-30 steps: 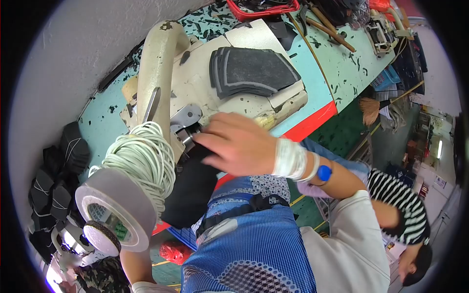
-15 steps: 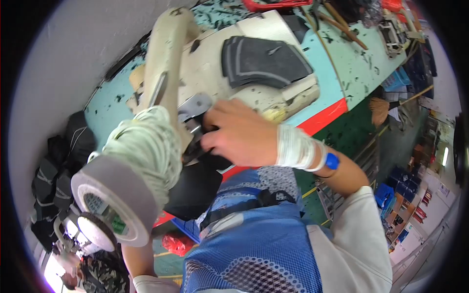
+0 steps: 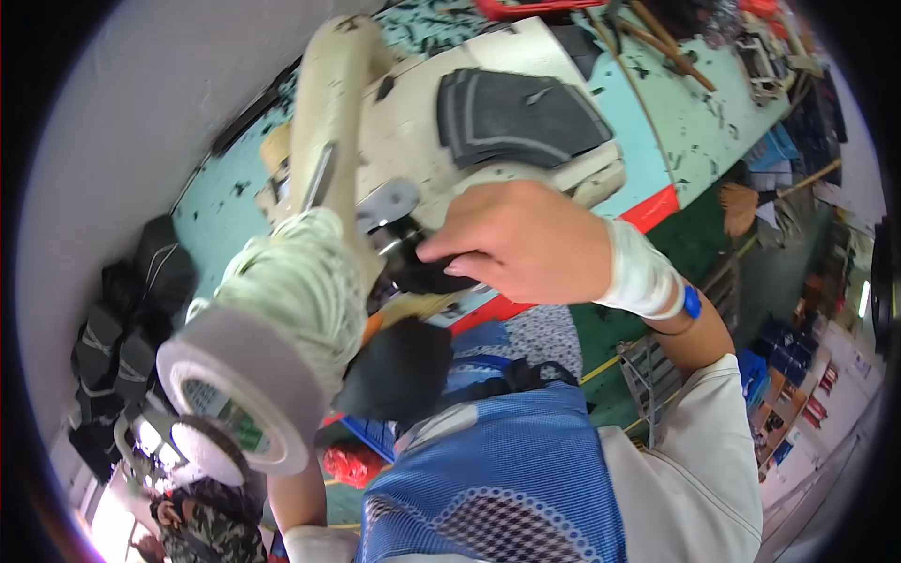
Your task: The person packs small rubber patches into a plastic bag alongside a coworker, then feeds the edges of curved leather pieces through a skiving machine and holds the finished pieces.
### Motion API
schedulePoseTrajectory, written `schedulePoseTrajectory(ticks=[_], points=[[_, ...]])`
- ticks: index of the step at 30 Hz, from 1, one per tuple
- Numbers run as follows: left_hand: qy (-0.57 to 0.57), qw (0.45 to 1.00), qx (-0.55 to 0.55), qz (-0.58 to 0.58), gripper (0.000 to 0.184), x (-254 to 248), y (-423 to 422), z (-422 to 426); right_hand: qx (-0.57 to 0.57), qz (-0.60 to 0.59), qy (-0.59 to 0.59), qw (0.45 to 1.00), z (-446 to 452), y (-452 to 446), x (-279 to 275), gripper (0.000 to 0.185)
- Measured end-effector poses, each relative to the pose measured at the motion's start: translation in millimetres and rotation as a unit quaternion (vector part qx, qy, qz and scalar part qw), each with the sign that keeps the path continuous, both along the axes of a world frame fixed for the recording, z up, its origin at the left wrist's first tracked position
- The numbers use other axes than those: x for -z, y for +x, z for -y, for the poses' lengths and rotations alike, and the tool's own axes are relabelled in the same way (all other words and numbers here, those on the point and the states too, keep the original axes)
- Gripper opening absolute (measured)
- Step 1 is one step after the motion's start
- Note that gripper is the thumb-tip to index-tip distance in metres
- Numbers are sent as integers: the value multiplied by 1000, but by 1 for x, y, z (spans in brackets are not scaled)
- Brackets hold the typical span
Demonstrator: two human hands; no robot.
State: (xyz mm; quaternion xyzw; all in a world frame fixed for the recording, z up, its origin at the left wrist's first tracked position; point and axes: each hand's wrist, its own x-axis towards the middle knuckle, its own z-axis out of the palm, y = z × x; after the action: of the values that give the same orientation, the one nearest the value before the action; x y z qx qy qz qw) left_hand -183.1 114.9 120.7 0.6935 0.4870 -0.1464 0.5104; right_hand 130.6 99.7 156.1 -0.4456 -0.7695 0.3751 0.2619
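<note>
1. A bendy black piece (image 3: 434,274) is at the shiny silver metal part (image 3: 392,242) of the big cream machine (image 3: 328,103).
2. The right hand (image 3: 530,244) pinches it, finger and thumb close together.
3. The left hand is hidden, so its fingers cannot be told.
4. A pile of flat dark gray pieces (image 3: 516,117) lies on the machine.
5. Looped pale cord (image 3: 296,272) sits beside a fat round gray tape roll (image 3: 239,361).
</note>
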Motion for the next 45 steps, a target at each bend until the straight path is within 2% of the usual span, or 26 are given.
schedulePoseTrajectory(ticks=[1, 4, 6, 8, 10, 11, 12, 14, 15, 17, 18, 19, 21, 22, 24, 27, 32, 35, 36, 38, 39, 40, 41, 42, 44, 45], points=[[-45, 989, -139, 2, 30, -8, 1, 9, 66, 34, 94, 993, -1, 11, -11, 15], [-172, 919, -272, 228, 39, -2, -12, 44, 221, 121, 344, 905, -6, 33, -19, 18], [-221, 832, -379, 340, 33, -8, -6, 75, 158, 241, 313, 905, 9, 39, 26, 16], [-257, 756, -439, 412, 29, 2, 1, 99, 211, 165, 355, 896, 52, 22, 36, 13], [-308, 757, -421, 393, 28, -15, -3, 103, 340, 69, 163, 923, 95, 0, 29, 12], [-322, 774, -400, 371, 32, -19, -8, 101, 369, 108, -44, 922, 122, -4, 45, 15], [-324, 792, -379, 352, 34, -14, -11, 98, 355, 116, -195, 907, 139, -5, 80, 24], [-325, 828, -342, 303, 37, -6, -30, 89, 298, -17, -323, 898, 144, -22, 148, 30], [-316, 832, -344, 300, 39, -3, -29, 88, 277, -142, -443, 841, 136, -24, 154, 31], [-296, 841, -344, 294, 43, 2, -26, 83, 207, -377, -631, 645, 119, -24, 161, 32], [-281, 875, -296, 261, 49, 6, -31, 74, 204, -378, -628, 649, 117, -27, 175, 29], [-247, 877, -306, 276, 41, 4, -27, 75, 198, -378, -625, 653, 119, -34, 193, 27], [-178, 878, -323, 306, 30, 0, -12, 73, 223, -276, -497, 792, 124, -52, 222, 25], [-177, 891, -287, 303, 26, -4, -10, 67, 242, -160, -351, 890, 123, -61, 216, 25], [-148, 910, -258, 289, 27, -6, -10, 62, 330, -9, -142, 933, 122, -70, 192, 28], [-104, 926, -234, 276, 26, -9, -12, 61, 393, 19, -238, 888, 117, -75, 155, 32], [-69, 935, -213, 275, 26, -1, -11, 58, 350, 49, -290, 890, 114, -67, 134, 34], [-41, 940, -205, 269, 27, -2, -10, 56, 383, -9, -271, 883, 122, -75, 170, 37], [-19, 948, -192, 252, 27, -5, -8, 54, 394, -22, -277, 876, 119, -72, 145, 41], [-5, 977, -153, 151, 30, -10, -13, 48, 375, 17, -205, 904, 118, -77, 198, 53], [45, 975, -149, 158, 34, -3, -18, 50, 330, 20, -330, 884, 110, -62, 136, 49], [-8, 955, -211, 210, 35, -29, -2, 50, 316, -22, -200, 927, 125, -70, 204, 44], [-29, 947, -220, 230, 35, -1, -25, 49, 205, 117, -62, 970, 123, -64, 191, 41], [-96, 908, -287, 288, 36, 0, -25, 51, 152, 171, -25, 973, 127, -63, 209, 39], [-149, 900, -286, 294, 25, -3, -25, 38, 238, -10, -135, 962, 121, -62, 200, 30], [-180, 906, -263, 280, 20, -1, -24, 30, 295, -121, -285, 904, 116, -63, 182, 25]])
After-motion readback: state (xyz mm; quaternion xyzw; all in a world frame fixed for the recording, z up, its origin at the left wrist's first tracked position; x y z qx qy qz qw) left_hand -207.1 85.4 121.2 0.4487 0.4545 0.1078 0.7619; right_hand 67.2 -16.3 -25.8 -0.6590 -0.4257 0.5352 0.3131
